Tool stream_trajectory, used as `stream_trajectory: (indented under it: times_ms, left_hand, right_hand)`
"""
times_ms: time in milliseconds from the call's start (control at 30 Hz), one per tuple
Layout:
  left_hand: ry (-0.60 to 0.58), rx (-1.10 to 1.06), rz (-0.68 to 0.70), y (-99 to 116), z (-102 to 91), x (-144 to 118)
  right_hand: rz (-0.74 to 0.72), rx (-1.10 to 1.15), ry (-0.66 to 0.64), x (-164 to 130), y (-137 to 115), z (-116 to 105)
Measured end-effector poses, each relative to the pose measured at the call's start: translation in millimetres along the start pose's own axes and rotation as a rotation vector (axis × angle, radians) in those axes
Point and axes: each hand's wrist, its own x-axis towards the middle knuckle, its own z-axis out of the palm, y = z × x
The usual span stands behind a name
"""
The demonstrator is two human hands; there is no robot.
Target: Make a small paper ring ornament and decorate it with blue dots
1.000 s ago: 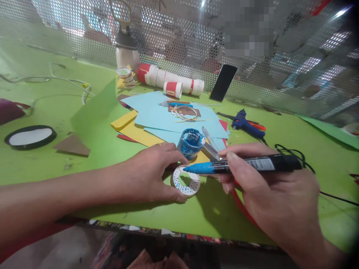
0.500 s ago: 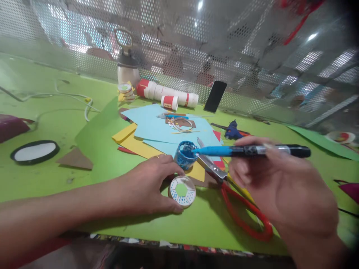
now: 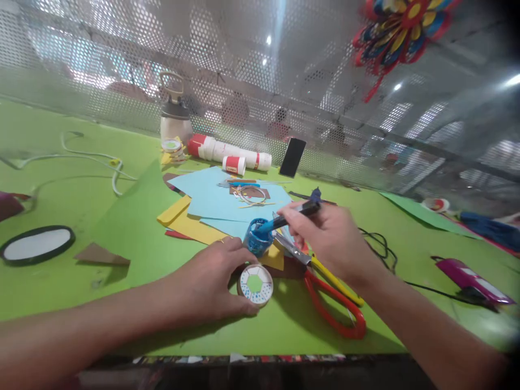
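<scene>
Ring [image 3: 255, 284]: small round cardboard piece, white top face with blue dots and a hexagonal hole showing the green desk [image 3: 122, 238] through it. Lies flat on the desk, held at its near-left edge by the left hand [image 3: 207, 281]; thumb and fingers [image 3: 244, 310] closed lightly round its rim.

Marker [image 3: 290, 215]: black barrel, blue tip. Gripped in the closed fingers of the right hand [image 3: 329, 238], tip dipped into the pot.

Pot [image 3: 257, 238]: small round container, smeared blue, just beyond the ring and close to the left fingertips; sits at the edge of the paper stack.

Paper [image 3: 211, 197]: light-blue sheets over yellow ones, beyond both hands; a few strips and scraps lie on top.

Scissors [image 3: 333, 303]: red and yellow handles, under and just nearer than the right hand, blades pointing toward the pot.

Glue sticks [image 3: 229, 154]: white with red caps, lying well beyond the hands by the mesh screen.

Phone [image 3: 292, 157]: dark, leaning against the screen, beyond the right hand.

Black-rimmed oval [image 3: 36, 244]: far left of the left arm.

Brown triangle [image 3: 101, 253]: just right of the oval.

Black cable [image 3: 377, 244]: right of the right hand.
</scene>
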Motion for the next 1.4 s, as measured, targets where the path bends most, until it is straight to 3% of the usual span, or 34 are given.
stream_trajectory:
  times_ms: [233, 367, 600, 733, 833, 1100, 1400]
  left_hand:
    - [-0.01, -0.017, -0.004, 0, -0.2, 2]
    - [-0.028, -0.043, -0.008, 1, -0.7, 2]
    - [-0.015, -0.007, -0.012, -4, 2.3, 0]
    - [-0.018, -0.003, -0.028, -3, 2.3, 0]
    - [-0.032, 0.014, -0.026, -1, 0.4, 1]
    - [-0.034, 0.041, -0.022, 1, -2.3, 1]
    - [-0.057, 0.052, -0.053, -1, -1.7, 2]
  right_hand:
    - [-0.002, -0.058, -0.067, 11, 16, 21]
    - [0.002, -0.032, -0.067, 7, 18, 18]
    - [-0.045, 0.042, 0.138, -5, 8, -6]
    - [0.014, 0.345, 0.19, -10, 14, -12]
    - [0.121, 0.611, 0.14, -14, 18, -11]
    - [0.325, 0.827, 0.005, -24, 30, 11]
    - [0.261, 0.617, 0.002, -41, 33, 17]
